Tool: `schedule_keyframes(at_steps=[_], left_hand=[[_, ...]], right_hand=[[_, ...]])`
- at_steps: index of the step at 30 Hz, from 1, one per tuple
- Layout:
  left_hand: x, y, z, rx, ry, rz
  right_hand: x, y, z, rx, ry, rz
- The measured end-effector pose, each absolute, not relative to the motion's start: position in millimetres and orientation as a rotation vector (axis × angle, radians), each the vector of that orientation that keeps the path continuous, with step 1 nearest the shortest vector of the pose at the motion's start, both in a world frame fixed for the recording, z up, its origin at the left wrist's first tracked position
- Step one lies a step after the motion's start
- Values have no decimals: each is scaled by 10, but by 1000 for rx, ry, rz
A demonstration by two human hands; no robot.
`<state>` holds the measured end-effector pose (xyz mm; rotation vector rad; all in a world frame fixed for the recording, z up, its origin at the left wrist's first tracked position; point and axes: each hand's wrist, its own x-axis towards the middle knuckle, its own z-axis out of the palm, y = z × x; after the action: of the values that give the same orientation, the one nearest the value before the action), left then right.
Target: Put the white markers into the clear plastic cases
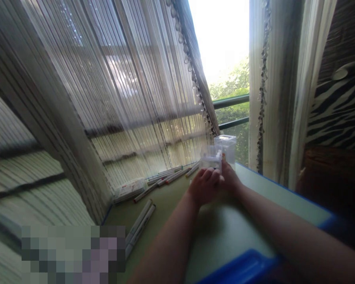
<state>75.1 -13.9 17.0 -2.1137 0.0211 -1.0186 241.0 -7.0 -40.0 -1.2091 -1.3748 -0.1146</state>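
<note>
Over the far part of the table, my left hand (pixel 205 185) is closed around the near side of a small clear plastic box (pixel 210 161). My right hand (pixel 231 178) grips the same box from its right side, with its fingers partly hidden behind the plastic. What the box contains, if anything, is too blurred to make out. Just behind it stands a taller clear plastic container (pixel 230 148) near the table's far corner. Several white markers (pixel 173 175) with coloured ends lie to the left of my hands.
A clear-wrapped pack (pixel 130 190) lies at the table's left edge, with thicker pens (pixel 140 225) nearer me. The pale table (pixel 242 232) has a blue rim and a blue moulded part (pixel 239 270) in front. Sheer curtains (pixel 142 86) hang close behind.
</note>
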Motion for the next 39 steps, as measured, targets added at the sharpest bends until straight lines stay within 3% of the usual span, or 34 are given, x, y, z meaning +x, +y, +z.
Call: schedule_keyframes(at_steps=[13, 24, 39], left_hand=[[432, 219, 150, -2123, -385, -1231], [517, 157, 131, -2201, -251, -1025], [508, 183, 134, -2219, -290, -1090]], right_hand=[[2406, -82, -387, -1219, -1388, -163], [2405, -78, -395, -1218, -1392, -209], [2372, -122, -341, -1221, -1392, -158]])
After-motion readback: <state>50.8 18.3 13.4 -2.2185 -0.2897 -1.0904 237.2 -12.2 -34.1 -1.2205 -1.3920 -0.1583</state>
